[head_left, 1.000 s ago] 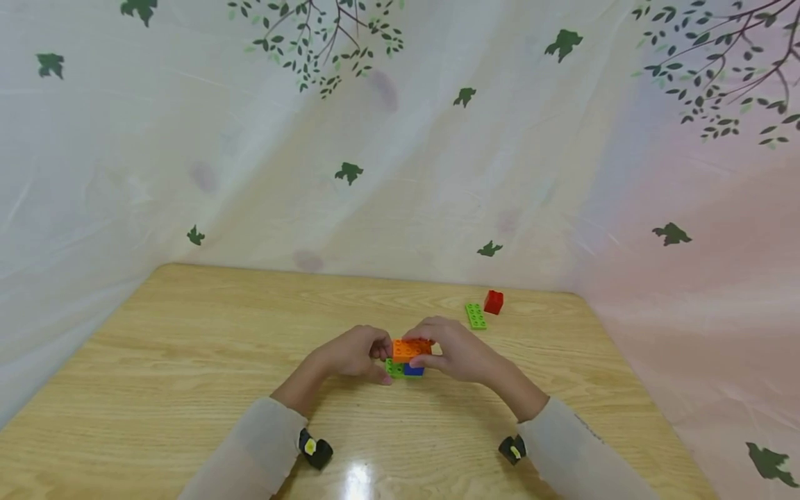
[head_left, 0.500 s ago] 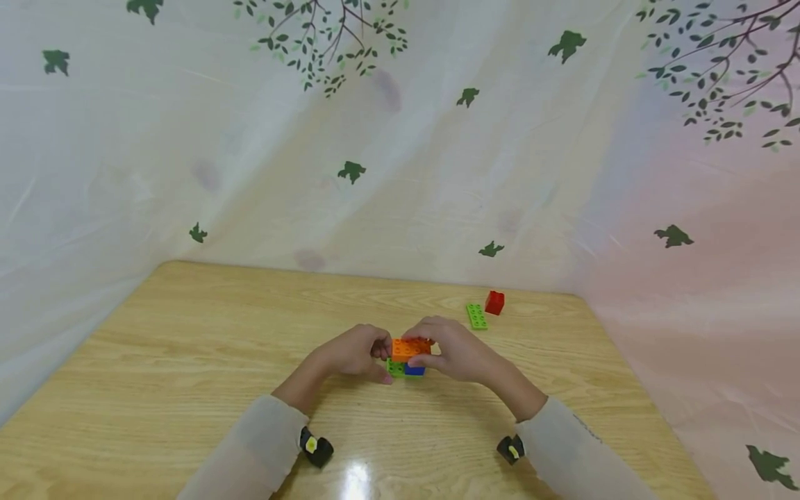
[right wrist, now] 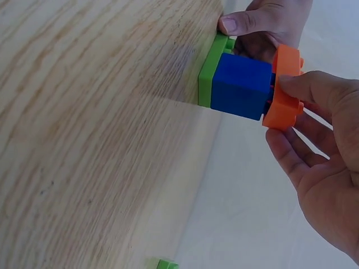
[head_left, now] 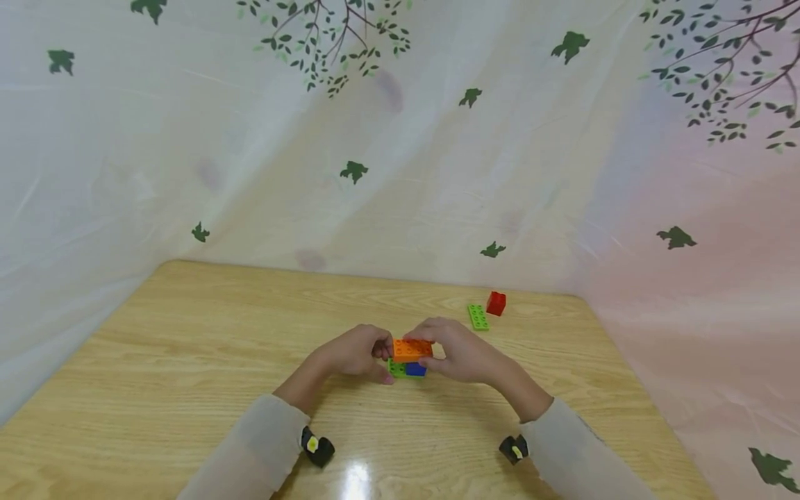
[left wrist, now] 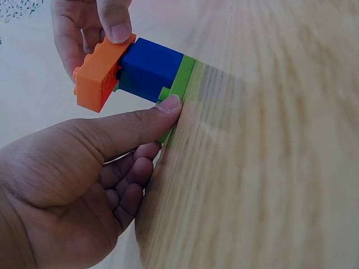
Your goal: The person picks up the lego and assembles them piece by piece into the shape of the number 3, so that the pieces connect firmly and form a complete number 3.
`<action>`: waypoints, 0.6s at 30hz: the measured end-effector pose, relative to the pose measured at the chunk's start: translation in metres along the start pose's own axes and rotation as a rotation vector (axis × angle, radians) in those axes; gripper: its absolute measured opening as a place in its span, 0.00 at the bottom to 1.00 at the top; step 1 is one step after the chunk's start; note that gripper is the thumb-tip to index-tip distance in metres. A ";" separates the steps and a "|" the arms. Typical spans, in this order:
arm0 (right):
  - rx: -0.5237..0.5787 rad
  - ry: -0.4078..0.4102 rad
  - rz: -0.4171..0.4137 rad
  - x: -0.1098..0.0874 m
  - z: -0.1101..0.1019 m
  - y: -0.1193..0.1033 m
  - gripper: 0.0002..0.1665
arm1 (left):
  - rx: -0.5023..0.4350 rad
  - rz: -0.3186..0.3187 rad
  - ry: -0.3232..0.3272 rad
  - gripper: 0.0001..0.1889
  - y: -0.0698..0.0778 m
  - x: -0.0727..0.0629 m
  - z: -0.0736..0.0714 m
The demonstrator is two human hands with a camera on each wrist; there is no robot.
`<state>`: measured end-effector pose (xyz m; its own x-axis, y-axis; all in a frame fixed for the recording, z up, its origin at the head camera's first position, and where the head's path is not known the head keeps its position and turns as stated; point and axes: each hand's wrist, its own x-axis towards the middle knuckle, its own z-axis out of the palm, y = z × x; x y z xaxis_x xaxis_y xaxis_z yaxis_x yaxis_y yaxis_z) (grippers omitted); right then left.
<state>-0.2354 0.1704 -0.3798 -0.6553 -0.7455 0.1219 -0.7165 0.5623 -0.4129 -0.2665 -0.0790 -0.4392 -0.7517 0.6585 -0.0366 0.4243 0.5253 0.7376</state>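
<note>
A flat green plate (right wrist: 208,78) lies on the table with a tall blue brick (right wrist: 242,84) standing on one end of it. My left hand (head_left: 357,351) pinches the plate's other end, the thumb (left wrist: 168,104) at its near edge and the fingers curled. Over the blue brick sits an orange brick (head_left: 409,349), which reaches out past it to the left. A narrow gap with blue studs shows between the two in the right wrist view. My right hand (head_left: 459,351) grips the orange brick by its sides, between thumb and fingers.
Farther back on the wooden table (head_left: 262,298), to the right, lie a second green plate (head_left: 478,317) and a red brick (head_left: 496,303). A pale cloth (head_left: 400,208) printed with leaves hangs behind the table and along its right side.
My right thumb has slid slightly to the right along the orange brick's near side. The left hand and the bricks hold almost the same place; the view has shifted slightly.
</note>
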 end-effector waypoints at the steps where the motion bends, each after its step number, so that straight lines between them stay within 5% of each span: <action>1: 0.004 -0.005 -0.001 -0.001 -0.001 0.000 0.24 | 0.002 -0.002 0.000 0.18 0.000 0.000 0.000; 18: 0.102 0.029 0.013 -0.009 -0.001 0.010 0.24 | 0.014 -0.010 -0.001 0.18 0.000 0.002 0.000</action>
<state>-0.2370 0.1832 -0.3843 -0.6718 -0.7271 0.1412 -0.6809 0.5312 -0.5042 -0.2675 -0.0774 -0.4394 -0.7555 0.6536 -0.0449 0.4237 0.5398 0.7274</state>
